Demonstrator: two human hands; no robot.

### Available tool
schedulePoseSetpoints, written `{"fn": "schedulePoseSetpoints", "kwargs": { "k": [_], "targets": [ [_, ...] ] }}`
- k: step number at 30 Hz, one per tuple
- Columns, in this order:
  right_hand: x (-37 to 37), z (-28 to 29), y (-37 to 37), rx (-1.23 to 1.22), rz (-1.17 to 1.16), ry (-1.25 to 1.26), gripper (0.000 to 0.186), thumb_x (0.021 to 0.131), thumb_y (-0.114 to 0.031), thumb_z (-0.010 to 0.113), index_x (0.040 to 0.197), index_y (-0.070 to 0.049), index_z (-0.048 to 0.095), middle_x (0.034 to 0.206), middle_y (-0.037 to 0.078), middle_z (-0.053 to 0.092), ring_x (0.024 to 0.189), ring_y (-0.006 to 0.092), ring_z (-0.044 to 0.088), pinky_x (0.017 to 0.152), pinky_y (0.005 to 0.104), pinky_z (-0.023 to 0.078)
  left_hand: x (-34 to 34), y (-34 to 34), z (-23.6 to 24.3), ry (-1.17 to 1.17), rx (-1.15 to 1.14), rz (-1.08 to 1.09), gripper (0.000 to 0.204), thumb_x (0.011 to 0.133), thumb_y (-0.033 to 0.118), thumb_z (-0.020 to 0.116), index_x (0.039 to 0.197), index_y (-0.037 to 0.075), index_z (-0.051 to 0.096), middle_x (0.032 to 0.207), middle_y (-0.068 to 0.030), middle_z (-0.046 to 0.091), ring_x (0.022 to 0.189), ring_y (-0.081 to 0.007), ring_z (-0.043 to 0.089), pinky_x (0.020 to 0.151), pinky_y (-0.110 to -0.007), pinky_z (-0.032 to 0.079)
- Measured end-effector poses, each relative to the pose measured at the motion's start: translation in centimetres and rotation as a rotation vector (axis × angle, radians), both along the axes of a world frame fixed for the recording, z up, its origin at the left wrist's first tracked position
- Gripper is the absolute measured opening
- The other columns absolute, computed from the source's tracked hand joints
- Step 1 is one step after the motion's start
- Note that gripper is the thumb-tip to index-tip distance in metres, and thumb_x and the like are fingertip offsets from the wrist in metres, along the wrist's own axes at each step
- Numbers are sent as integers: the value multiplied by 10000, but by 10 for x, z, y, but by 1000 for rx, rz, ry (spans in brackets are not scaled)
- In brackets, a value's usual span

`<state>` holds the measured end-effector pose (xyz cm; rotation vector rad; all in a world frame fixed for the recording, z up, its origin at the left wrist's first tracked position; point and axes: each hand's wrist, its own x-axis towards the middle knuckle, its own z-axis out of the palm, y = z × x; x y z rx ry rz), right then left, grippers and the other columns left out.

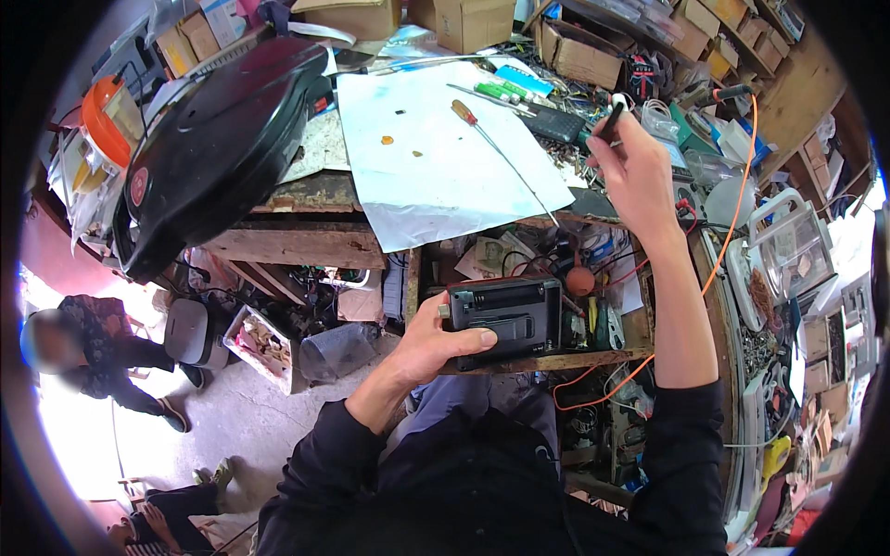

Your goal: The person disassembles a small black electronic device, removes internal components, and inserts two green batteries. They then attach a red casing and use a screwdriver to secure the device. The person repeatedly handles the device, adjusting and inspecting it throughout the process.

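My left hand (428, 345) is closed round a black, box-shaped portable device (505, 320), probably a radio, above an open drawer. Its back faces up, with a long open battery slot along the top, and my thumb lies across its lower part. Raised over the right side of the bench, my right hand (638, 167) pinches a slim black piece (612, 120) between thumb and fingers; its exact kind cannot be made out. On a white sheet (408, 190) lie a long screwdriver (465, 113) with an orange handle and a few small bits.
A big black curved case (227, 139) stands at the left of the bench. The drawer (519, 363) holds wires and tools. An orange cable (744, 204) runs down past my right arm. Cartons (473, 26) line the back. Two people (102, 347) are at the lower left.
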<state>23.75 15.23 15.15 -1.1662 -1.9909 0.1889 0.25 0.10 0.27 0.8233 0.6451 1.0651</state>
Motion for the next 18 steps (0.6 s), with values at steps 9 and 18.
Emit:
{"fn": "schedulePoseSetpoints", "kwargs": {
  "k": [9,18],
  "targets": [
    [25,-17,-93,-381,513,247,145,862,36,764,998,-4,738,920,67,748,835,136,722,729,266,568,-8,1,-8,-233,-119,82,584,793,130,760,1300,-86,566,1191,-178,700,1061,-259,709,970,-412,578],
    [19,-39,-128,-184,600,163,235,779,35,813,989,-38,738,922,85,729,842,248,724,721,323,576,-11,-2,-6,-229,-90,71,656,786,157,732,1346,-117,529,1236,-218,683,1068,-303,717,975,-442,587]
  ]
}}
